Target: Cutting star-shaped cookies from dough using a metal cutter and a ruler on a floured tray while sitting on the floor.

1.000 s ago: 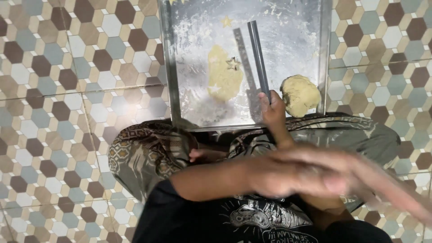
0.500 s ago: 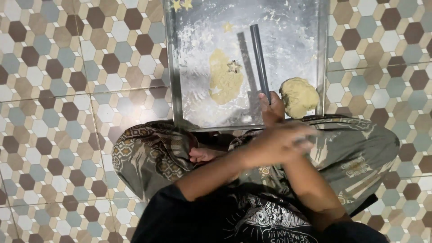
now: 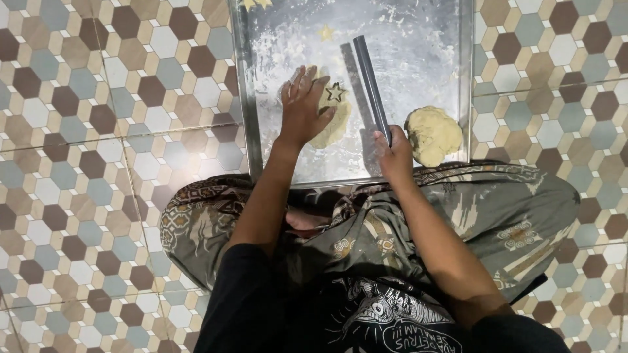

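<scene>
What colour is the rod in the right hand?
Dark grey; the rod, gripped by the right hand, shows in the head view.

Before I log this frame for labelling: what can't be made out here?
Head view:
- Flattened dough: left part hidden under the left hand.
- Rod: near end hidden inside the right hand.
- Metal tray: far side cut off by the top edge.
- Dough stars: cropped there too.

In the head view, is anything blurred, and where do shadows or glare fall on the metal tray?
Head view: sharp, no motion blur on the left hand or right hand; the dark metal rod casts a shadow leftward on the floured silver metal tray; mild glare near the tray's upper area.
</scene>
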